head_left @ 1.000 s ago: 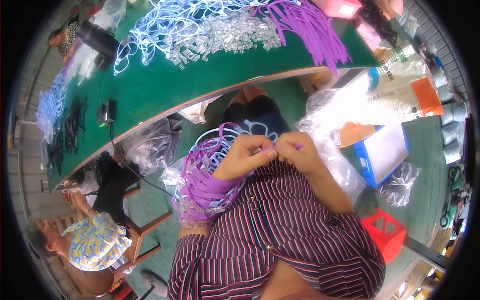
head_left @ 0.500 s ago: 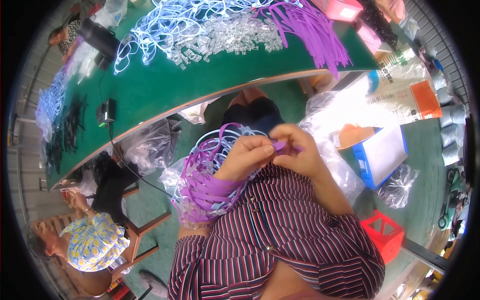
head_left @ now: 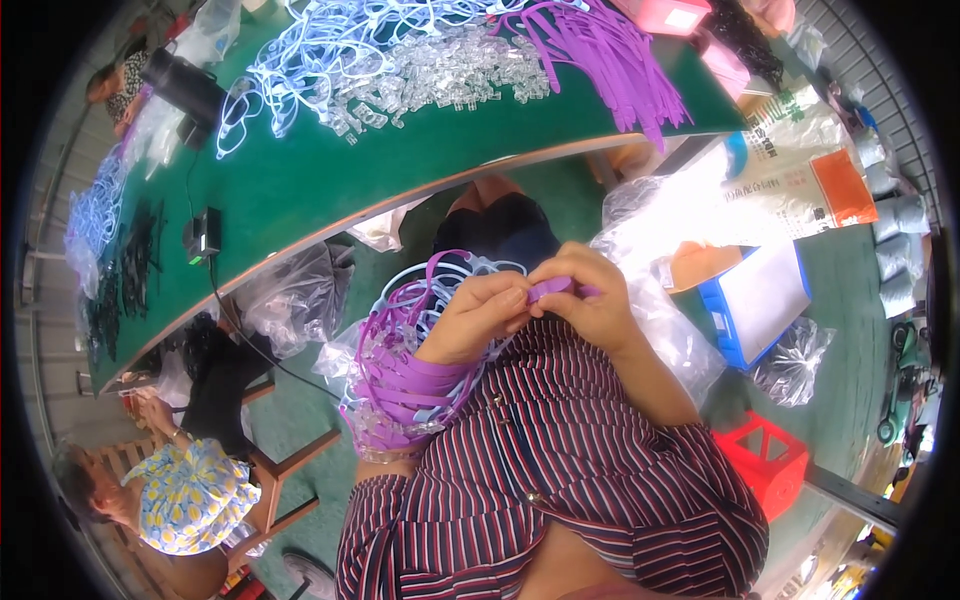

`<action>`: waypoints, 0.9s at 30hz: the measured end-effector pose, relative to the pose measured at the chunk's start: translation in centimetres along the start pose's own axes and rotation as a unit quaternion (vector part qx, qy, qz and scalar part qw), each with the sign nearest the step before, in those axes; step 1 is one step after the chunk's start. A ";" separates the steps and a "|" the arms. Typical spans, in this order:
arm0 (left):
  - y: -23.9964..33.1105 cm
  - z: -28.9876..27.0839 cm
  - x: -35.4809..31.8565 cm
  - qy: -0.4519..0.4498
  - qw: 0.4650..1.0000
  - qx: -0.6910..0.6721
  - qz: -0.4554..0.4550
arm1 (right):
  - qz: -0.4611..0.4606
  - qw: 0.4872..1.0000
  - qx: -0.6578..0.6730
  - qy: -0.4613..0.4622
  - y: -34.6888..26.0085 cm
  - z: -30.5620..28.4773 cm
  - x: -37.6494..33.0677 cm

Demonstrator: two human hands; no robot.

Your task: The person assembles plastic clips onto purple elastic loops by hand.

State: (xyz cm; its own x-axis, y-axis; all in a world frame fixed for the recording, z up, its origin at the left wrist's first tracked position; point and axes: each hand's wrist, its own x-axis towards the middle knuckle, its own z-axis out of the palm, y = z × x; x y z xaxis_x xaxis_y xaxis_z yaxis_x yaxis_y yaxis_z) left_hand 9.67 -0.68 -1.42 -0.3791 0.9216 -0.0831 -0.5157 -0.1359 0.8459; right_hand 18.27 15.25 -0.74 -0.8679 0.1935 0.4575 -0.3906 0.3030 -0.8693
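Observation:
In front of my body, my left hand and my right hand meet with fingertips pinched on a purple strap. Part of the strap shows between the fingers, and a bit pokes out past my right fingers; the rest is hidden. Around my left forearm hangs a thick bundle of purple straps with light blue loops and small clear plastic pieces. On the green table ahead lie a pile of light blue loops, a heap of clear plastic clips and a fan of loose purple straps.
A black cylinder and a small black box with a cable rest on the table. To my right are clear plastic bags, a blue-edged bin and a red stool. A seated person is at the left.
My hands have drawn closer together, and more of the purple strap shows at the right fingertips. The whole view has shifted slightly.

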 end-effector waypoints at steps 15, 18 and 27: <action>-0.1 -0.5 0.2 0.061 0.997 0.043 0.032 | 0.073 0.996 0.043 -0.017 0.0 -0.6 0.0; -0.4 -0.7 0.3 0.055 0.997 0.039 0.032 | 0.077 0.996 0.035 -0.021 0.0 -0.8 0.0; -0.8 -0.8 0.6 0.069 0.996 -0.050 0.036 | 0.048 0.999 0.023 0.009 0.5 -0.2 0.0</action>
State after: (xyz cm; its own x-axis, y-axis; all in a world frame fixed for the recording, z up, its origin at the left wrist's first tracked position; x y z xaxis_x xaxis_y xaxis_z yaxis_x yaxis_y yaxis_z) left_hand 9.24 -0.33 -2.56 -0.5164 0.8501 -0.1027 -0.5555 -0.2413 0.7958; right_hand 18.10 15.56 -1.09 -0.8968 0.2364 0.3741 -0.3196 0.2386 -0.9170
